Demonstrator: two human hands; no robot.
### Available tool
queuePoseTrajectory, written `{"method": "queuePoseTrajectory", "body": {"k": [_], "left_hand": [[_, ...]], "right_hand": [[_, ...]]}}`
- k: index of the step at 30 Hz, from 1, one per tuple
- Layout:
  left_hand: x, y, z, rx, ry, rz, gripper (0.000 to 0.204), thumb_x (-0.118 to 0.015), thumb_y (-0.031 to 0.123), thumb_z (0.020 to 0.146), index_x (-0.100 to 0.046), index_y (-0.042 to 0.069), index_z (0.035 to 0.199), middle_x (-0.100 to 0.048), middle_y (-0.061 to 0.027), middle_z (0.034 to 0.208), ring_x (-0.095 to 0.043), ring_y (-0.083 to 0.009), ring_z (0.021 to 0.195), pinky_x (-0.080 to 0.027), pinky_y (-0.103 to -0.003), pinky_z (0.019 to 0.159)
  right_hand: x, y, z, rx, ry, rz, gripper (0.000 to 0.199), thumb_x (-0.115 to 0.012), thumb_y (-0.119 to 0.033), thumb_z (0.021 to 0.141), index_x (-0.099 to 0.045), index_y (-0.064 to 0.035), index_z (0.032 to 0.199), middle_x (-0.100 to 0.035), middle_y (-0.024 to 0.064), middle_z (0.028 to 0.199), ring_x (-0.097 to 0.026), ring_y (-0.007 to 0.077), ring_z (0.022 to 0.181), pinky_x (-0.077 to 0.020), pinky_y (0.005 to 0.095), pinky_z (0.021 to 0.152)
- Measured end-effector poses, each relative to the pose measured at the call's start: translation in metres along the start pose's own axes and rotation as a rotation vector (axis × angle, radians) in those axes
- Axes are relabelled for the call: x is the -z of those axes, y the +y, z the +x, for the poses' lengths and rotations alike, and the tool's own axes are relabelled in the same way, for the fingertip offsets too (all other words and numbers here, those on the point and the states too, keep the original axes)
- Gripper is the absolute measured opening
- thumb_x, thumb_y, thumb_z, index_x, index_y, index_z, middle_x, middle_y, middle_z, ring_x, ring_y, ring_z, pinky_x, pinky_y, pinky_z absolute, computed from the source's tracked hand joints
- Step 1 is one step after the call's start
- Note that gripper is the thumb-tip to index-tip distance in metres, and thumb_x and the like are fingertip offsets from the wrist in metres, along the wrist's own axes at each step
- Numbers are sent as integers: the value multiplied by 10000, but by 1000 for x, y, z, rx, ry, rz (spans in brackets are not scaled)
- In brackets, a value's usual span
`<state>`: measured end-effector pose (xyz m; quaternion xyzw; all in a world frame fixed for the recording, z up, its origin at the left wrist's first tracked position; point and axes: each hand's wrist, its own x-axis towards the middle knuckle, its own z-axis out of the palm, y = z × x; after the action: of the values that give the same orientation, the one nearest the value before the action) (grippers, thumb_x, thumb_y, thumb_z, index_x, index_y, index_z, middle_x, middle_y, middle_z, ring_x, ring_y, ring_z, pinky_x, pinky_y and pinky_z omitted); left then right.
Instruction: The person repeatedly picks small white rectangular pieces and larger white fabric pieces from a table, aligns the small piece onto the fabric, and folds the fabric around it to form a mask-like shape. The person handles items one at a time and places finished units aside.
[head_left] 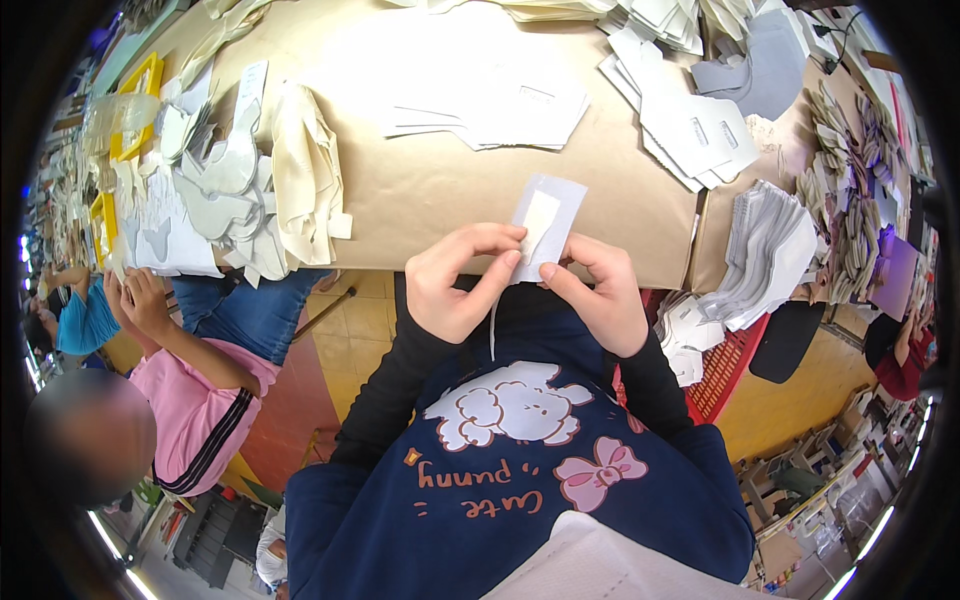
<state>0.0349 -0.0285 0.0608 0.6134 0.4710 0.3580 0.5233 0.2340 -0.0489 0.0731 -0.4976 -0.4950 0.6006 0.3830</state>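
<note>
"Start big. Count what?"

"One table, covered in brown paper. One person in a pink top, off to the left."

"Next size down?"

"One red basket, low on the right, below the tabletop. Then at least five piles: one cream pile and one grey pile side by side on the left, one white pile in the middle, partly lost in glare, one white fan of pieces and one stack of curved pieces on the right. Cannot count every layer."

"Any trays?"

"Two, both yellow, far left: one upper tray, one lower tray."

"And the hands?"

"Two. See the left hand pinching the left edge of one grey piece between thumb and forefinger, the right hand gripping the lower right, thumb in front, fingers partly hidden behind."

"Held where?"

"Between both hands, over the table's near edge, with one narrower cream strip on its face."

"Smallest?"

"One thin pale cord, hanging below, upper end hidden."
</note>
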Motion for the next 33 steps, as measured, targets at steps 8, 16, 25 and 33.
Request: {"method": "queuePoseTrajectory", "body": {"k": [8, 16, 25, 33], "left_hand": [[1, -7, 6, 456, -167, -728, 215, -748, 20, 894, -635, -41, 1067, -684, -100, 1050, -676, -160, 979, -548, -291, 894], [7, -10, 4, 432, -15, -216, 76, -681, 18, 914, -665, -33, 968, -719, -63, 939, -685, -116, 880, -546, -247, 844], [48, -40, 18, 362, -18, -667, 48, -597, 22, 942, -576, 6, 982, -677, -64, 935, -661, -114, 818, -548, -271, 725], [34, -25, 24, 369, -172, -461, 147, -665, 67, 969, -642, -40, 1067, -702, -84, 950, -672, -114, 848, -543, -250, 743]], "right_hand": [[-5, -1, 0, 55, -84, -165, 165, -660, 13, 894, -657, 71, 1048, -683, 130, 898, -689, 199, 854, -546, 306, 783], [4, 5, -3, -91, -38, -185, 88, -660, -26, 900, -637, 54, 872, -618, 65, 735, -603, 108, 710, -477, 260, 638], [48, 21, -18, -181, 294, 398, 148, -596, -96, 925, -655, 8, 839, -633, 12, 738, -563, 74, 685, -430, 222, 666], [68, 19, -10, 60, 730, -406, 213, -655, -73, 935, -671, 38, 1116, -632, 88, 1032, -570, 115, 899, -458, 283, 768]]}}
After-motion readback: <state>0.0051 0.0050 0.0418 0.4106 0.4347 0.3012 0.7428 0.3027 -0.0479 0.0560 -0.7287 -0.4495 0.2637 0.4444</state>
